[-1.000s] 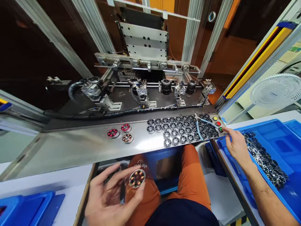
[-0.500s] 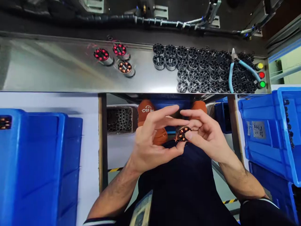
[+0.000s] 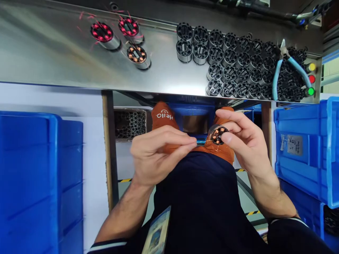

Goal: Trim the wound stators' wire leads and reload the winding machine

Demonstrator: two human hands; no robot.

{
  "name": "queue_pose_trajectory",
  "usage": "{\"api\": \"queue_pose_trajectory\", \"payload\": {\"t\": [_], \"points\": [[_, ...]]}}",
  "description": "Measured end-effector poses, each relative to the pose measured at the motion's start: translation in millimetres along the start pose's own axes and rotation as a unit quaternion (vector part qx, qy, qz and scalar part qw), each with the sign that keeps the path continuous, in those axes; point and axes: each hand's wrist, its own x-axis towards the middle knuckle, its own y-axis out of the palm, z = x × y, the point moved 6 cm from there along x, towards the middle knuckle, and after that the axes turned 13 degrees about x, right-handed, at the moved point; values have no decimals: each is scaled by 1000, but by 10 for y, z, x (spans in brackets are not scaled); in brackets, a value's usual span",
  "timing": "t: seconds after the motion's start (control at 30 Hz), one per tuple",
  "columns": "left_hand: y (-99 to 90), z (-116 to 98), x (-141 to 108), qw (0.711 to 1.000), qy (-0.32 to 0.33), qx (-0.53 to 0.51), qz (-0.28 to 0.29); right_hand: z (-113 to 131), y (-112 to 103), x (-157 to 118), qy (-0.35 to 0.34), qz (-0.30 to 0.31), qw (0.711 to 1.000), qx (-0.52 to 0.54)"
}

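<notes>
Head view, looking down over my lap. My right hand point(image 3: 245, 146) grips a small round wound stator point(image 3: 217, 134), copper coils showing on its face, fingers closed around its rim; it sits in front of my knees, below the edge of the steel surface point(image 3: 66, 60). My left hand point(image 3: 156, 155) is pinched shut, thumb against forefinger, on something thin that points toward the stator; the tip lies just beside it. What that thin item is, I cannot tell: only a short dark-blue end shows past the fingertips.

On the surface above: three wound stators point(image 3: 119, 37) standing apart at the left, two with red windings, one with copper. To the right, a packed cluster of black empty cores point(image 3: 238, 63), touching one another. Blue-handled cutters point(image 3: 288, 67) lie on top of the cluster's right side. Beside them, at the surface's right end, a column of three buttons point(image 3: 311, 79), yellow, red, green.

Blue bins: one at my left point(image 3: 39, 176), one at my right point(image 3: 307, 151).
</notes>
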Motion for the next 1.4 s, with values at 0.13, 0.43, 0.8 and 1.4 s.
{"api": "queue_pose_trajectory", "payload": {"t": [0.13, 0.43, 0.8, 1.4], "points": [[-63, 549, -146, 983, -136, -11, -121, -77, -35, 36, 10, -34, 998, 57], [418, -73, -23, 971, -138, -151, -122, -206, 114, 152, -53, -98, 989, 98], [446, 735, -197, 914, -325, -149, -190, -117, -130, 51, -71, -92, 993, 17], [361, -246, 213, 997, 7, 73, -40, -53, -179, 27, -29, -36, 998, -52]]}}
